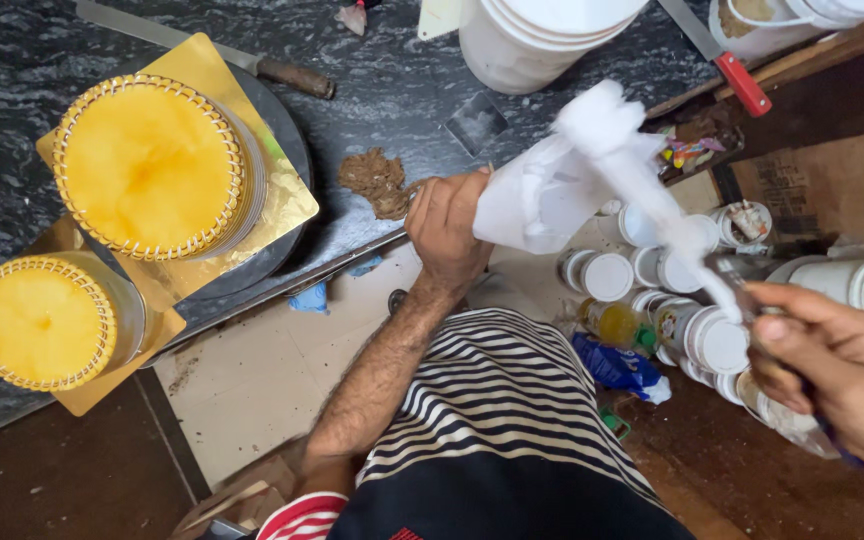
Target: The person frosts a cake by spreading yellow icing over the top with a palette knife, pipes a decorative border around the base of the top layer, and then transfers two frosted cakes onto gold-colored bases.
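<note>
White plastic, a crumpled piping bag (562,185), stretches between the two hands over the edge of the dark marble desk (12,70). The left hand (447,230) is raised with the forearm running up from the striped shirt (497,400), fingers closed around the bag's wide end. The right hand (837,365) sits lower at the right, fingers curled around a small tool whose kind I cannot tell, held against the bag's narrow tip. On the desk to the left stand two yellow cakes: the larger cake (147,165) on a gold board atop a turntable, the smaller cake (42,320) nearer the edge. A brown crumb pile (377,180) lies just beside the left hand. White-lidded jars (652,290) cluster on the floor below.
</note>
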